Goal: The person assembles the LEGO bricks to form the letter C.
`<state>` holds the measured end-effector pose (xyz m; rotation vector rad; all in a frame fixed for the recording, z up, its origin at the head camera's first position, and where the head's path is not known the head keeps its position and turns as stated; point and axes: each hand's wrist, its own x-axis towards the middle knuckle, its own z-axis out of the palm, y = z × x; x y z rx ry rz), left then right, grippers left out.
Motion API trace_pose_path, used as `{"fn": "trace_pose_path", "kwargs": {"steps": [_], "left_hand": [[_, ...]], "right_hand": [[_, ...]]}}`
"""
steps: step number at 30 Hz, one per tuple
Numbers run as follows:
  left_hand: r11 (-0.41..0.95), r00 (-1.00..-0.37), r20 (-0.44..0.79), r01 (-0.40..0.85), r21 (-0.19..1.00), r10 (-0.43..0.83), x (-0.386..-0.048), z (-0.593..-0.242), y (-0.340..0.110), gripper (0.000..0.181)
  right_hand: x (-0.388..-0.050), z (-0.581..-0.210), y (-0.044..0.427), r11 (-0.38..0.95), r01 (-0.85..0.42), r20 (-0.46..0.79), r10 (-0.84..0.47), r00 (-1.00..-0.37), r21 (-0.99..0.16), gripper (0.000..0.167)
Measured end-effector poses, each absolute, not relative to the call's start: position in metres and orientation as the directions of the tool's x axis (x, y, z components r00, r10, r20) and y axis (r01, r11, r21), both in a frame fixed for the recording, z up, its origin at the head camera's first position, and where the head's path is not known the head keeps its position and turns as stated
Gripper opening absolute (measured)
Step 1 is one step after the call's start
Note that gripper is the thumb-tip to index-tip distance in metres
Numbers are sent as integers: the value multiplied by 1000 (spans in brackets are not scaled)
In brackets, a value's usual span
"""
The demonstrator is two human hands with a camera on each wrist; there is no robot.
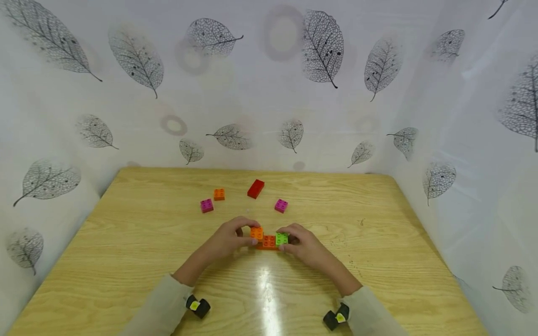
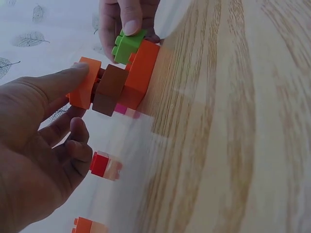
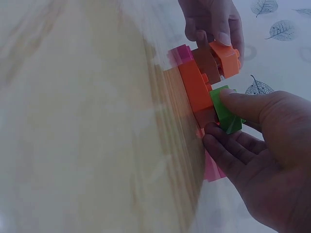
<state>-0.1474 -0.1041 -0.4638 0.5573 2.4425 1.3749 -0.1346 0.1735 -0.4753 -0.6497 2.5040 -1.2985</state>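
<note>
A long orange building brick (image 1: pixel 269 241) lies on the table with a brown brick (image 2: pixel 110 90) on its left end and a green brick (image 3: pixel 226 110) on its right end. My left hand (image 1: pixel 232 238) pinches a small orange brick (image 2: pixel 84 83) over the brown one. That small brick looks slightly tilted, and a narrow gap with studs shows beneath it in the left wrist view. At the other end my right hand (image 1: pixel 307 245) pinches the green brick between thumb and fingers. From the head view the brown brick is mostly hidden under the small orange one.
Beyond the hands on the wooden table (image 1: pixel 138 224) lie a red brick (image 1: pixel 256 189), another orange brick (image 1: pixel 219 194) and two magenta bricks, one at left (image 1: pixel 207 206) and one at right (image 1: pixel 281 206). A leaf-patterned curtain (image 1: pixel 252 93) borders the table's back and sides.
</note>
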Motion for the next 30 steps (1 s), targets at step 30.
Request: {"fn": "trace_pose_path", "kwargs": {"steps": [30], "left_hand": [[586, -910, -76, 197, 786, 408, -146, -463, -102, 34]], "right_hand": [[-135, -476, 174, 495, -287, -2, -504, -864, -820, 40]]}}
